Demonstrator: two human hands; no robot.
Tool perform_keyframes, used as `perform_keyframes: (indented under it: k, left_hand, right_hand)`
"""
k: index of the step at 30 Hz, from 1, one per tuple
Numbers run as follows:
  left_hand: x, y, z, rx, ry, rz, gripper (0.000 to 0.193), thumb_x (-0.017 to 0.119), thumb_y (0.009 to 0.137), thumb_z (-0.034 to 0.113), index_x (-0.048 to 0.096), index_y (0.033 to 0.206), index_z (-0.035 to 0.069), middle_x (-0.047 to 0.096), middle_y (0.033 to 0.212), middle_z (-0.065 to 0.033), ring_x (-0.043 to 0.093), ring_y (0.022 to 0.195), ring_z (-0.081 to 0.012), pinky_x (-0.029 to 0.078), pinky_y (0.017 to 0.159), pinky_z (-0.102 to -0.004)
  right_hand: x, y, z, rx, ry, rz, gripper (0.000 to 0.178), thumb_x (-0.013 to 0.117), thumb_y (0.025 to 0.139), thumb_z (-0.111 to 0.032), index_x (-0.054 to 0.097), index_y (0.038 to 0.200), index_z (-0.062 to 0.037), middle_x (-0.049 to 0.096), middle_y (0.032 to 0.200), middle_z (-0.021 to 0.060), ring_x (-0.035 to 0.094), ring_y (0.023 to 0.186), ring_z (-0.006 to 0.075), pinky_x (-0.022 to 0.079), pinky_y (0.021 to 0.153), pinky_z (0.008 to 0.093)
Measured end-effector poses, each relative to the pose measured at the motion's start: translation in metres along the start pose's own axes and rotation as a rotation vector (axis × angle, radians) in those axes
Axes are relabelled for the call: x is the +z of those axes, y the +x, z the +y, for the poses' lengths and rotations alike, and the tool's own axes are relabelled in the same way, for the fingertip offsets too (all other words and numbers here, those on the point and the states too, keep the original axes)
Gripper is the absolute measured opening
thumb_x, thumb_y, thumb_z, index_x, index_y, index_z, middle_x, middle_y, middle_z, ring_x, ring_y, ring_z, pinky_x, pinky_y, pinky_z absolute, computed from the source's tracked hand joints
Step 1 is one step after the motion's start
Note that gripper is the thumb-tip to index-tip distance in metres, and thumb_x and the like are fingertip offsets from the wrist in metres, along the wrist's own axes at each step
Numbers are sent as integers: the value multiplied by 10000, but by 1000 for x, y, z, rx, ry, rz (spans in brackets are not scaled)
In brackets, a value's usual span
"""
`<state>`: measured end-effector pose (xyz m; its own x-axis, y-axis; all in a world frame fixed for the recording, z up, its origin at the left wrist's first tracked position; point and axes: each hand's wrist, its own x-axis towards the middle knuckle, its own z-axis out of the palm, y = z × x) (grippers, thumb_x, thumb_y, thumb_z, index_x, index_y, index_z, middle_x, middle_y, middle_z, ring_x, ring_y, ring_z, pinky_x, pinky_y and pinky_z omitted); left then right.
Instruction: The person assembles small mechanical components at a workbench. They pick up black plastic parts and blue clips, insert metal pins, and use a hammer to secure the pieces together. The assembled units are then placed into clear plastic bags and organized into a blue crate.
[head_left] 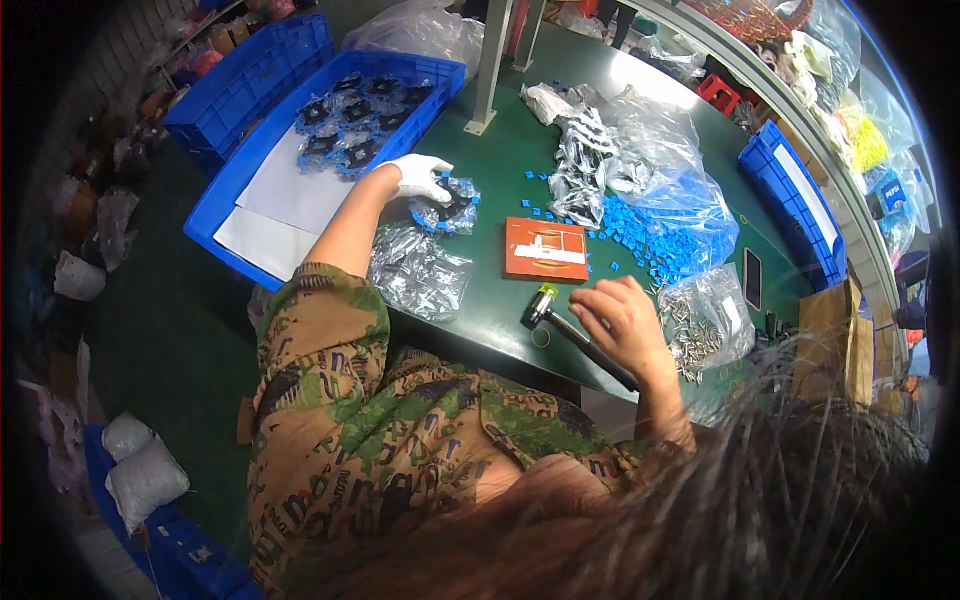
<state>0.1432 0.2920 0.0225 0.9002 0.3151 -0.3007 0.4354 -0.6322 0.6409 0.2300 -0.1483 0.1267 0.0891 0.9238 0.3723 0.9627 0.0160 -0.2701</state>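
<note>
My left hand (422, 178), in a white glove, is closed on a black part with blue corners (457, 206) in clear plastic, over the left of the green table. Its fingertips are partly hidden by the part. Just below it lies a heap of clear plastic bags (420, 272). My bare right hand (622, 318) is held above the handle of a hammer (585, 345) with a yellow-green tip, its fingers bent but apart. I see nothing in them. An orange-red box (545, 250) lies just beyond that hand.
A blue crate (226, 247) at the left holds several bagged black parts and white sheets. Small blue squares (650, 240) spill from a clear bag. Metal screws or pins (695, 335) lie in a bag near a phone (752, 278). A metal post (490, 75) stands on the table (510, 160).
</note>
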Motion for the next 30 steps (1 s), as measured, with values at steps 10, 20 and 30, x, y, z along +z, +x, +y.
perform_keyframes:
  k: [10,20,30]
  left_hand:
    - [14,-14,26,23,-163,104,883,900,677,312,545,1446,63,616,1370,-142,586,1230,-244,463,1041,-345]
    - [-76,-63,4,225,-827,303,381,751,848,85,683,1214,7,740,1084,-91,707,931,-190,571,849,-331]
    - [-148,-94,-255,-403,-897,1335,607,865,742,158,640,1280,-12,666,1296,-142,637,1135,-290,483,996,-393]
  right_hand:
    - [58,-49,-6,124,209,94,66,696,902,-127,706,942,-76,608,754,80,581,683,302,448,675,394]
    - [87,-64,-7,193,372,-101,228,663,890,-153,717,1108,-113,719,1018,119,668,970,334,500,893,445]
    - [134,-43,-21,76,345,181,152,699,910,-128,718,1038,-49,692,882,86,671,832,266,531,765,381]
